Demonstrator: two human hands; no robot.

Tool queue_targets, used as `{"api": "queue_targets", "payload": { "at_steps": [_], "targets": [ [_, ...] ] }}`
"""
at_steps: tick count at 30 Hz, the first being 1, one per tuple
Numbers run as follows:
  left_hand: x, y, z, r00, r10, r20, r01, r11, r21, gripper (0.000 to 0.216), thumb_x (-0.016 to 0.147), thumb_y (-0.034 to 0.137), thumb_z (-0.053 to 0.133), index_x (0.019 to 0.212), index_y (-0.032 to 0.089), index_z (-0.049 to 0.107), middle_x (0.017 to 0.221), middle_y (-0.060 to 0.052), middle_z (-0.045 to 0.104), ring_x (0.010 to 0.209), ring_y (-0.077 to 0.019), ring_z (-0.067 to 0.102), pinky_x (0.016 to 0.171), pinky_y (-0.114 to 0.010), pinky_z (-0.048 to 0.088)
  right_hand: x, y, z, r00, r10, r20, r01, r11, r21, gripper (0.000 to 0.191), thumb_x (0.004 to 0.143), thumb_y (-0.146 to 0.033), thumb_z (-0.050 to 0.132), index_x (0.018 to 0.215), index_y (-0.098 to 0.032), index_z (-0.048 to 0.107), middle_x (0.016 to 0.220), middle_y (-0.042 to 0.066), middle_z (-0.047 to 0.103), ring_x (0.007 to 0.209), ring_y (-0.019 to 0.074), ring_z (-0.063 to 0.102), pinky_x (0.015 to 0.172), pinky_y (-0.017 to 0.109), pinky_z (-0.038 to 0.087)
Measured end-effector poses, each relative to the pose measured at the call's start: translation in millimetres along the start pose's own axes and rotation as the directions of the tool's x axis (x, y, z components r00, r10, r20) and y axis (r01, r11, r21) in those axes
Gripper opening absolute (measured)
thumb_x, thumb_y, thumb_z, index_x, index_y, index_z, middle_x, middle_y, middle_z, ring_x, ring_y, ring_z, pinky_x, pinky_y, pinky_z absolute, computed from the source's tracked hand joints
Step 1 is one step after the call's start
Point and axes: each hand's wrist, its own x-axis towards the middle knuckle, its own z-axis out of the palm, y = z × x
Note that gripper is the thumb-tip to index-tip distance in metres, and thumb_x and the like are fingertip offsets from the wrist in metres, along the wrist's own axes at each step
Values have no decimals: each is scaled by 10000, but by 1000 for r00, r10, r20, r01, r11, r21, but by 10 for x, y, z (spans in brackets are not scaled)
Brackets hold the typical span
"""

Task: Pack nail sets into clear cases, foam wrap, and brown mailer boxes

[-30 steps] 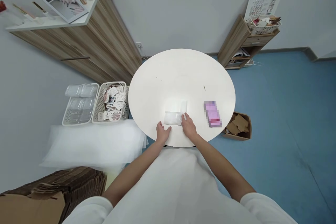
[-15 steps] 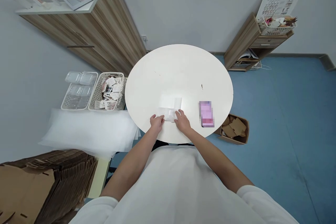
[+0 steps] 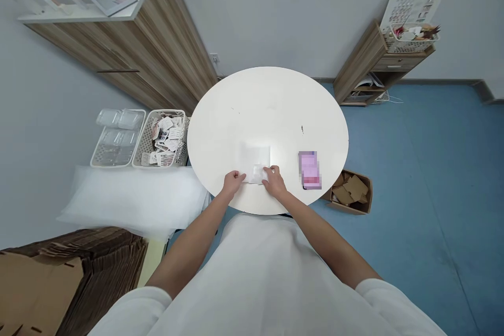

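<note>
A thin whitish translucent sheet [image 3: 252,155] lies on the white oval table [image 3: 268,100], close to its near edge. A smaller pale patch shows on its near right part; whether that is a fold or a separate item I cannot tell. My left hand [image 3: 233,182] pinches the sheet's near left corner between thumb and fingers. At the near right edge, my right hand [image 3: 274,181] has its thumb and fingers closed on the sheet. To the right of my right hand lies a phone [image 3: 310,170] with a blurred pink screen.
Left of the table are a basket of printed cards [image 3: 165,139], a basket of clear plastic boxes [image 3: 118,139] and a stack of translucent sheets [image 3: 134,197]. Flattened cardboard [image 3: 39,289] fills the lower left. A carton of cardboard pieces [image 3: 352,193] stands on the floor at right.
The far part of the sheet now lies flatter and more evenly spread. My left hand has shifted slightly left and my right hand has stayed near its place. The view has moved a little.
</note>
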Motion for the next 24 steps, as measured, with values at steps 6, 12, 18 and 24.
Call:
{"api": "queue_targets", "payload": {
  "at_steps": [6, 12, 18, 24],
  "targets": [
    [-67, 76, -21, 948, 231, 219, -282, 929, 238, 216, 624, 352, 611, 605, 190, 470, 568, 53, 416, 517, -87, 379, 511, -217, 318, 79, -105, 110, 998, 66, -7, -65, 997, 29, 486, 708, -229, 568, 1171, -261, 424, 1090, 64, 414, 831, 166, 541, 704, 277, 430],
    [-34, 81, 166, 885, 291, 364, -413, 852, 322, 125, 676, 307, 574, 712, 192, 540, 657, 11, 540, 571, -119, 483, 571, -258, 408, 104, -168, 211, 994, 92, -67, -85, 991, 101, 441, 692, -230, 568, 1118, -250, 459, 991, 44, 470, 826, 156, 517, 692, 266, 419],
    [-117, 15, 257, 772, 392, 500, -611, 674, 416, 247, 739, 141, 426, 933, 178, 573, 822, -47, 569, 762, -166, 542, 717, -311, 448, 64, -104, 120, 997, 71, -34, -61, 968, 244, 480, 654, -185, 545, 1128, -222, 475, 919, 22, 503, 797, 136, 503, 719, 261, 416],
    [-348, -102, 261, 706, 394, 589, -707, 345, 617, 439, 670, 113, 459, 1107, 147, 496, 987, -110, 486, 897, -236, 480, 703, -349, 430, 132, -200, 98, 979, 203, -32, -187, 944, 270, 246, 764, -310, 432, 982, -229, 512, 742, -15, 534, 641, 126, 504, 577, 244, 384]
  ]
}}
